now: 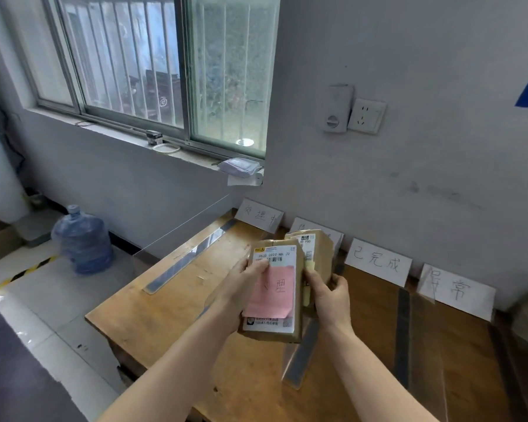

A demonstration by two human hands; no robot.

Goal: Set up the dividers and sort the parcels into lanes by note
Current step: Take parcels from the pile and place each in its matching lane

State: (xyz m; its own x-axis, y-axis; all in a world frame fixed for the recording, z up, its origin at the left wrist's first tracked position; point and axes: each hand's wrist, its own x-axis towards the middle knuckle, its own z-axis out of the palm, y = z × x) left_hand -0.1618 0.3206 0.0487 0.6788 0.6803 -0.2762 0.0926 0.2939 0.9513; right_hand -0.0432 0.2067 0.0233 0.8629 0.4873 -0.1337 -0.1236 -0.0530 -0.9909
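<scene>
A wooden table (171, 303) fills the lower middle of the view, pushed against a grey wall, with clear dividers standing on it: one (189, 257) runs along the left side, another (302, 354) sits near the middle below the hands, and a third (404, 330) lies further right, their dark base strips easier to see than the transparent panels. Four white label cards (378, 261) with handwritten characters lean against the wall at the table's far edge; the second from the left is mostly hidden behind the parcels. Held above the table's middle, the front parcel (275, 293) is a brown cardboard box with a white shipping label and a pink note (272, 292) stuck over it, its writing partly covered by the left thumb. The left hand (241, 296) grips this box, fingers wrapped around its left edge. The right hand (329, 295) clasps the rear parcel (317, 251), a similar brown box with a yellow note (308, 283) that is largely hidden, so its writing cannot be read.
</scene>
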